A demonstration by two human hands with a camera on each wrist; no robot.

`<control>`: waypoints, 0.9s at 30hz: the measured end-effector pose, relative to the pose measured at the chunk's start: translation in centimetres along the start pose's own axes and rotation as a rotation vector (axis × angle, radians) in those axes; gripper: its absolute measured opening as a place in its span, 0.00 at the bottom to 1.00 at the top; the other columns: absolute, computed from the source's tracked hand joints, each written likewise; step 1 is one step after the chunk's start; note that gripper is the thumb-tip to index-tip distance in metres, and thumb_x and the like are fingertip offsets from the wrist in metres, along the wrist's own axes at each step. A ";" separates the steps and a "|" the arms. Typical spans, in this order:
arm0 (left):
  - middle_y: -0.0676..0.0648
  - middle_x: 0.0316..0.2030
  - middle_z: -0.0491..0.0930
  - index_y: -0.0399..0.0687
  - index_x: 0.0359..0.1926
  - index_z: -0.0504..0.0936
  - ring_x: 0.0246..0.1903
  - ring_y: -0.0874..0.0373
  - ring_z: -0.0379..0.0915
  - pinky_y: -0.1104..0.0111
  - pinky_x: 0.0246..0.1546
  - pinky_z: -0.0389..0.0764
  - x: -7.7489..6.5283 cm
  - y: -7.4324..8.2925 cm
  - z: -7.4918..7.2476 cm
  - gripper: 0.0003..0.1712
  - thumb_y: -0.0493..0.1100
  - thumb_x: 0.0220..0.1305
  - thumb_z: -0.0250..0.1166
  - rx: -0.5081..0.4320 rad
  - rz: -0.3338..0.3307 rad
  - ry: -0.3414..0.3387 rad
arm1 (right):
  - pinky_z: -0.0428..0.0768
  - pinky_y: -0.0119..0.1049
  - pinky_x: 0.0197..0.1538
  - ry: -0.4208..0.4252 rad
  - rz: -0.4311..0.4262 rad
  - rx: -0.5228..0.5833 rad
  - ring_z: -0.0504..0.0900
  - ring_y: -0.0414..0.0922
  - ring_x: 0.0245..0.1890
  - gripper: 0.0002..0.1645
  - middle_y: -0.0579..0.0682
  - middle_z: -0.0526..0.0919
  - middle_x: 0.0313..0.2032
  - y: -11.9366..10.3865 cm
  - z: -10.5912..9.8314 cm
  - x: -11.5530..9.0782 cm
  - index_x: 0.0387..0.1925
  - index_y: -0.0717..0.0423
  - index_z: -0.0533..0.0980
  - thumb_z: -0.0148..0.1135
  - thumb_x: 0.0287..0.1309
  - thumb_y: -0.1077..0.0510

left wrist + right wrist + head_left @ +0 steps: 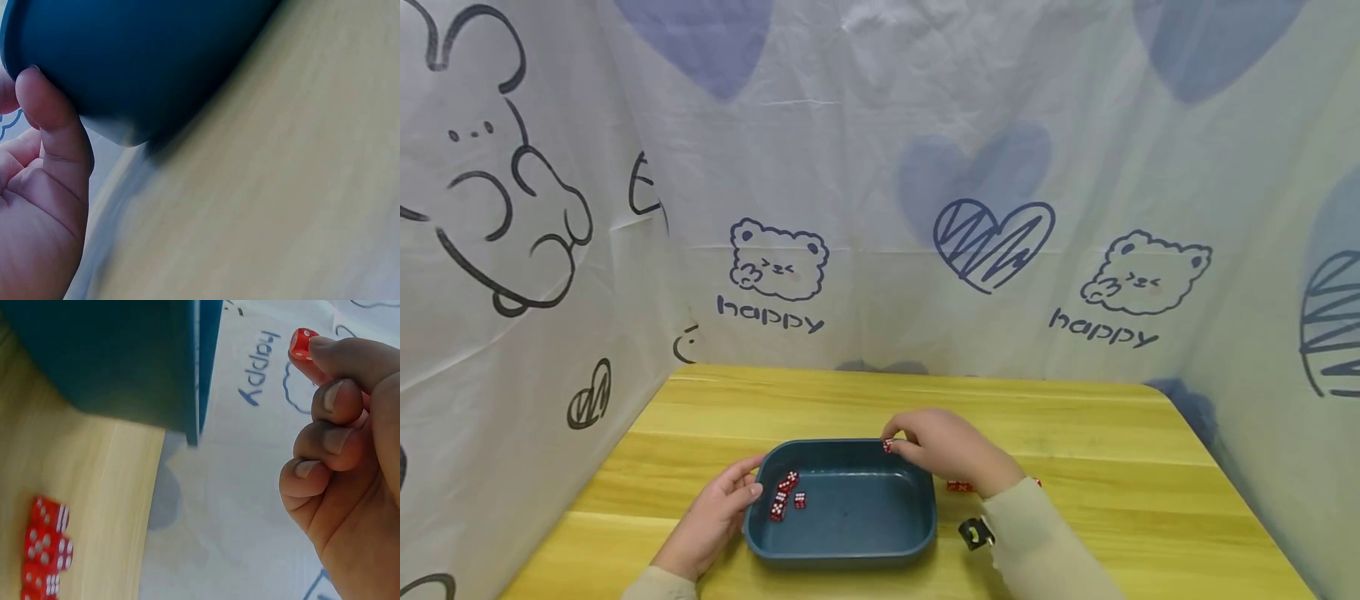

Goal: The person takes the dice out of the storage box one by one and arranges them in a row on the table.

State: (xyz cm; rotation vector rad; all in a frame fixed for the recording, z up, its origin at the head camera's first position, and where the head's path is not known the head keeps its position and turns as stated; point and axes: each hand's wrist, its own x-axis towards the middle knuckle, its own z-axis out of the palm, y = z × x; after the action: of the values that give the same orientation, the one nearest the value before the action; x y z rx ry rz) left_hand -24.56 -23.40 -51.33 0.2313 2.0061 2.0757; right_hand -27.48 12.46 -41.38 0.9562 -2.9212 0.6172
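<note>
A dark teal plastic tub point(842, 557) stands on the table. My left hand point(718, 510) grips its left side, thumb at the rim and fingers along the outer wall. Several red dice point(778, 506) with white dots lie inside, grouped toward the tub's left end. Over the far right corner of the tub, my right hand point(946, 450) pinches a single red die point(302, 344) between thumb and index finger. The other three fingers of that hand are curled in toward the palm.
Right of the tub, a row of several red dice point(44, 540) lies on the yellow wood-grain table point(1075, 433), partly hidden by my right wrist in the head view. A black wrist fitting point(974, 533) shows beside the right sleeve. Printed white cloth point(865, 325) hangs around the table.
</note>
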 end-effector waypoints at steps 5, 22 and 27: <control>0.40 0.44 0.71 0.35 0.76 0.56 0.35 0.56 0.73 0.70 0.31 0.77 0.1 0.0 0.1 0.35 0.39 0.75 0.58 -0.009 -0.016 0.011 | 0.71 0.34 0.27 0.037 0.038 0.017 0.69 0.38 0.21 0.11 0.36 0.73 0.22 1.2 -0.5 -1.6 0.49 0.44 0.84 0.62 0.70 0.49; 0.40 0.44 0.71 0.34 0.76 0.55 0.34 0.57 0.72 0.71 0.29 0.77 0.2 -0.2 0.2 0.35 0.38 0.75 0.57 -0.004 0.004 0.002 | 0.70 0.35 0.28 0.159 0.225 0.048 0.66 0.37 0.18 0.12 0.38 0.70 0.18 7.3 -0.1 -7.7 0.51 0.45 0.83 0.61 0.69 0.57; 0.40 0.43 0.70 0.34 0.76 0.56 0.33 0.57 0.72 0.71 0.28 0.76 0.2 -0.2 0.1 0.34 0.37 0.75 0.57 -0.003 0.005 0.016 | 0.70 0.35 0.27 0.161 0.285 0.073 0.67 0.38 0.18 0.12 0.40 0.71 0.19 8.8 -0.3 -9.3 0.51 0.46 0.83 0.61 0.70 0.57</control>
State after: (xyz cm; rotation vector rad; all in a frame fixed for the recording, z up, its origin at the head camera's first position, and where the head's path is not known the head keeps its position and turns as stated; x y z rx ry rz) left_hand -24.71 -23.21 -51.50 0.2208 2.0132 2.0902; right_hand -24.92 24.35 -45.46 0.4690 -2.9264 0.7757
